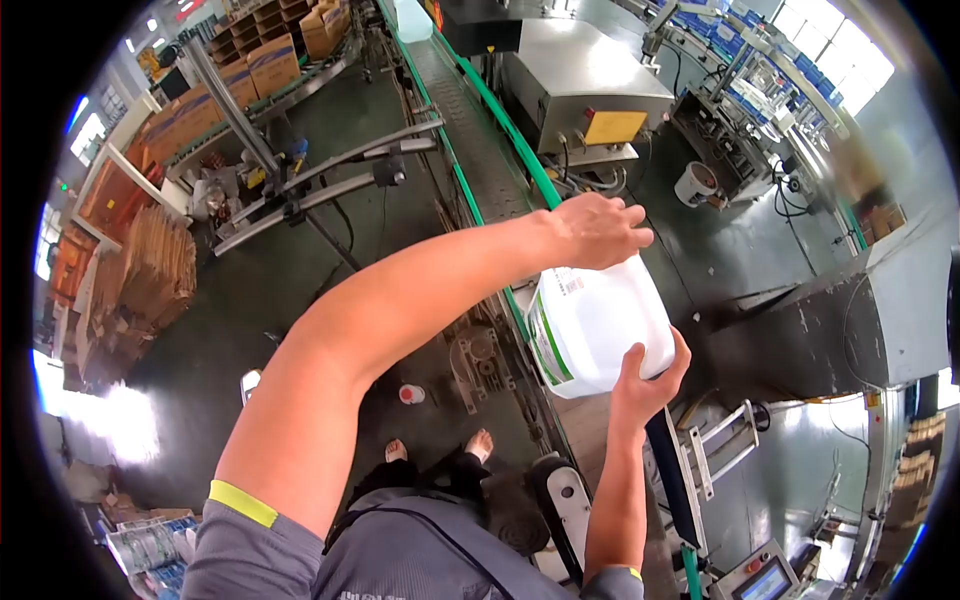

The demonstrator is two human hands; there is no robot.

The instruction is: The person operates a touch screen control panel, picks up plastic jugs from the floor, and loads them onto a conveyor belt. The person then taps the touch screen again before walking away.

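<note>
A white plastic jug (610,320) with a green-and-white label is held over the conveyor, its broad pale face turned up toward me. My left hand (600,230) reaches across from the left, fingers curled down at the jug's far end; the part it grips is hidden beneath the hand. On the near right corner, my right hand (650,385) has its thumb on the pale face and its fingers around the side. Another white jug (412,20) stands far up the conveyor belt (470,130).
Green guide rails (510,130) line the belt. A steel machine box (590,70) stands beside it at the far right. Left of the belt are a metal bar frame (330,175) and stacked flat cardboard (150,265). A white bucket (697,183) sits on the floor, and a control panel (765,580) is at lower right.
</note>
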